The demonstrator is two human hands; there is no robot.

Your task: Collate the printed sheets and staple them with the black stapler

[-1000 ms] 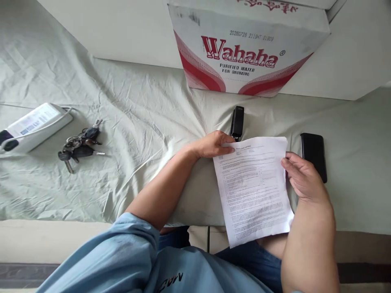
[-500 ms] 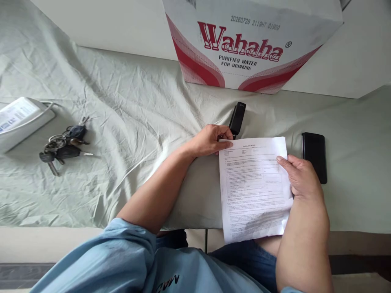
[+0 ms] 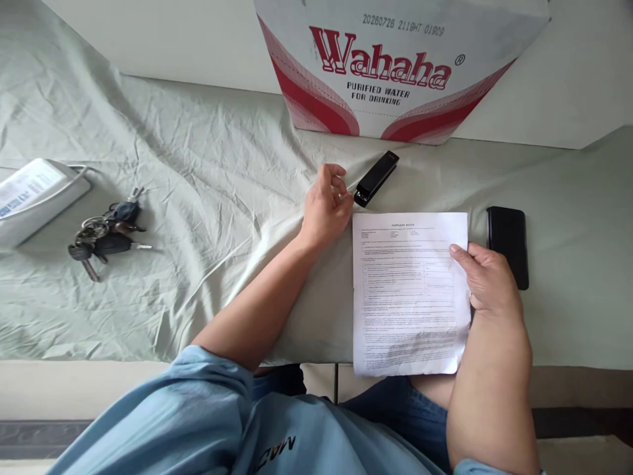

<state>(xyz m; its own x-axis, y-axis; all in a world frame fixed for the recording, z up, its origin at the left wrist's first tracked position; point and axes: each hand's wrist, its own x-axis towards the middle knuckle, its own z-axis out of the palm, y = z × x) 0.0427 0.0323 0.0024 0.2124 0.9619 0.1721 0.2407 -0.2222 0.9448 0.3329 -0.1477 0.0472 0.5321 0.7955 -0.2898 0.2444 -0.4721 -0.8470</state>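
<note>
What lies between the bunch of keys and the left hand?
Only bare, wrinkled cloth lies between the bunch of keys and the left hand, per the head view.

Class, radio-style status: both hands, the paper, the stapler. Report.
Left hand off the paper, fingers at black stapler. Right hand pinning printed sheet at its right edge. Phone beside it, not obstructing.

Carton (image 3: 395, 72) reads "Wahaha, purified water for drinking", 20260726
</note>
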